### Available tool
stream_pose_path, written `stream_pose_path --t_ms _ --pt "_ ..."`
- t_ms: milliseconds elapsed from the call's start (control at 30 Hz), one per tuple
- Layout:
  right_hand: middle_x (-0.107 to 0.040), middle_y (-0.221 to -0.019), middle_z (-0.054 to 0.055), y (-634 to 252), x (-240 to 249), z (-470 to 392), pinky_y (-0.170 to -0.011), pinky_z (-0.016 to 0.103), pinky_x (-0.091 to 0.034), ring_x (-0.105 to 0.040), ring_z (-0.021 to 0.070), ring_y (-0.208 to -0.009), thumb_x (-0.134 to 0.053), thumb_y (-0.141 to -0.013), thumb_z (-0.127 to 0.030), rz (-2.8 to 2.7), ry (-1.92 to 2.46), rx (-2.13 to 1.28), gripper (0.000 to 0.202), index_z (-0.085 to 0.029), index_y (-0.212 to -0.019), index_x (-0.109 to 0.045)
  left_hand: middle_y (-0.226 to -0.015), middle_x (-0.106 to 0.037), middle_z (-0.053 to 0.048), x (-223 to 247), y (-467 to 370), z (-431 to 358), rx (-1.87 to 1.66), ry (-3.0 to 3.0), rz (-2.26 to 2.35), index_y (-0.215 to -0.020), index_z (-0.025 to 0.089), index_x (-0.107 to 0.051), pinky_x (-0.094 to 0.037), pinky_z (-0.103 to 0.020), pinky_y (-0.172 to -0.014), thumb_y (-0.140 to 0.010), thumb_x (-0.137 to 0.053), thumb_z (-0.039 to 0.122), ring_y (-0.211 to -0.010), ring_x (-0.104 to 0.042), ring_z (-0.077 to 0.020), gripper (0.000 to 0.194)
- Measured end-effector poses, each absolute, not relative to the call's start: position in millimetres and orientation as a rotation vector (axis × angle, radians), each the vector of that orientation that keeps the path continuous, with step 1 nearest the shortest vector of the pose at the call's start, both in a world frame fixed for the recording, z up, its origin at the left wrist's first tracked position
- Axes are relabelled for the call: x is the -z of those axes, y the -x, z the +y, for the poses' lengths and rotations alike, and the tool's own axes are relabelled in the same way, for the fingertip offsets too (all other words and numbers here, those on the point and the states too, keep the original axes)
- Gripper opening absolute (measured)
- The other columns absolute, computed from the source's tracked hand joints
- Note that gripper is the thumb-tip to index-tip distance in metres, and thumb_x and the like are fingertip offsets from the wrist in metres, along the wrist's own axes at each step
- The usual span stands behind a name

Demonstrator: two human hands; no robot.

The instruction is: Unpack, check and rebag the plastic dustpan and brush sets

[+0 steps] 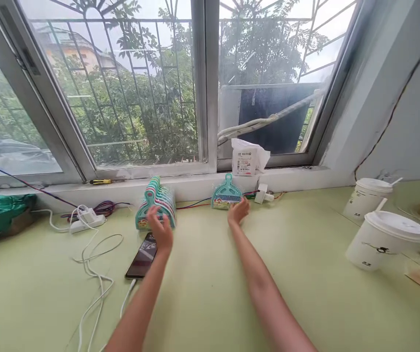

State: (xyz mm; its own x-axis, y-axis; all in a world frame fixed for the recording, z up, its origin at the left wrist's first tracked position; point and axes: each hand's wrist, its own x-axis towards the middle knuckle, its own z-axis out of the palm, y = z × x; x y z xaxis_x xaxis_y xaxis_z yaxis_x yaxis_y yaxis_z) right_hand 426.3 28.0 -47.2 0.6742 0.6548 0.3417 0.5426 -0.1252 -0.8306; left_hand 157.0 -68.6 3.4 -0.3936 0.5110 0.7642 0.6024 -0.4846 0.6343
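Dustpans (161, 199) stand in a row by the sill (191, 186), left hand (161, 232) in front, thumb and fingers apart; right hand (239, 210) at the corner of a separate dustpan (227, 191), cannot tell if clamped; a stray left-hand nudge could topple the row.

Daylight comes through a grey-framed window (205, 88) above a pale green table (202, 293); trees (261, 58) show outside, a pale wall (408, 127) at right.
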Motion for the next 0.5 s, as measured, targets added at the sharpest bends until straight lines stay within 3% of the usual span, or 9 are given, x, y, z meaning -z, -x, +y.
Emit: stream_pose_path --t_ms 100,267,367,500 --pt "-0.05 -0.13 0.026 -480 53 31 -0.1 0.048 -0.033 -0.043 0.0339 -0.125 -0.046 -0.086 -0.031 -0.952 1.965 -0.316 0.047 -0.009 -0.127 -0.042 -0.125 -0.05 -0.011 30 -223 -100 2.0 2.125 -1.528 -0.109 0.025 -0.057 -0.04 -0.042 -0.101 -0.088 -0.042 0.022 -0.124 -0.045 -0.0239 0.025" --pt "-0.064 -0.113 0.016 -488 47 35 -0.092 0.039 -0.041 -0.058 0.0279 -0.11 -0.055 -0.079 -0.026 -1.205 1.888 -0.545 0.037 -0.016 -0.115 -0.053 -0.119 -0.051 -0.011 69 -239 -110 2.033 2.341 -1.697 -0.095 0.021 -0.063 -0.05 -0.039 -0.087 -0.084 -0.041 0.017 -0.113 -0.053 -0.0228 0.025" --pt "-0.068 -0.103 0.011 -478 49 19 -0.087 0.037 -0.045 -0.061 0.0262 -0.102 -0.059 -0.076 -0.026 -1.349 1.807 -0.697 0.024 -0.017 -0.098 -0.063 -0.116 -0.053 -0.013 71 -219 -105 2.175 2.096 -1.804 -0.103 0.019 -0.06 -0.048 -0.043 -0.093 -0.084 -0.047 0.027 -0.112 -0.054 -0.0242 0.024" --pt "-0.07 -0.081 0.002 -472 58 -29 -0.076 0.031 -0.049 -0.064 0.0211 -0.085 -0.066 -0.071 -0.032 -1.538 1.574 -0.98 0.022 -0.017 -0.086 -0.067 -0.114 -0.058 -0.013 68 -204 -107 2.489 1.961 -2.1 -0.109 0.017 -0.056 -0.048 -0.046 -0.093 -0.079 -0.056 0.05 -0.103 -0.06 -0.0263 0.044"
